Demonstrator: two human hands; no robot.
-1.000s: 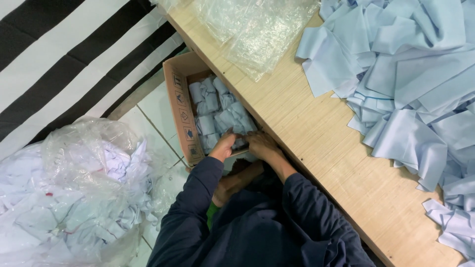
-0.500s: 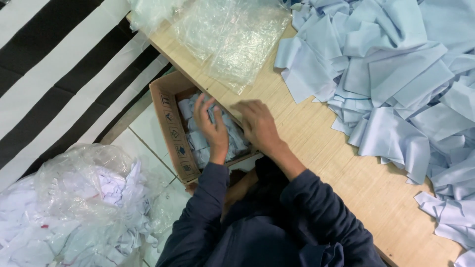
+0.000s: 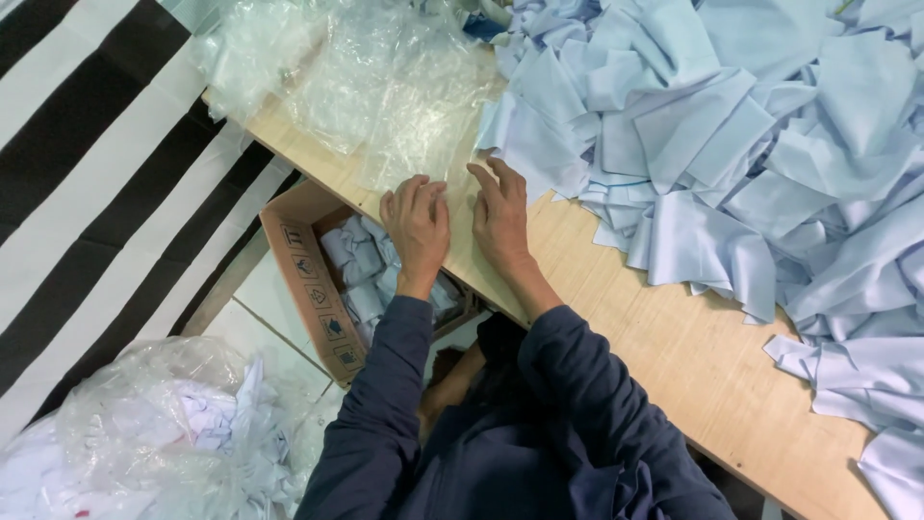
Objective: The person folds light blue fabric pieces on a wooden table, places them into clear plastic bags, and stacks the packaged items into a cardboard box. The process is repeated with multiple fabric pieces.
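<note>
left hand (image 3: 416, 229) hides part of the cardboard box (image 3: 306, 279); the pale-blue cloth pile (image 3: 770, 164) runs off the right edge.

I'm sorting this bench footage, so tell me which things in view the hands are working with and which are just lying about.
In hand:
- left hand and right hand, both flat on the clear plastic bags
- wooden table under them

Lying about:
- pale blue fabric pieces
- cardboard box of folded pieces
- plastic sack on the floor

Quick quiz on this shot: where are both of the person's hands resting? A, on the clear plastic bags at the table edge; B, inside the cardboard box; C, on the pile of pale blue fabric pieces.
A: the left hand and right hand lie flat on the clear plastic bags on the wooden table.
</note>
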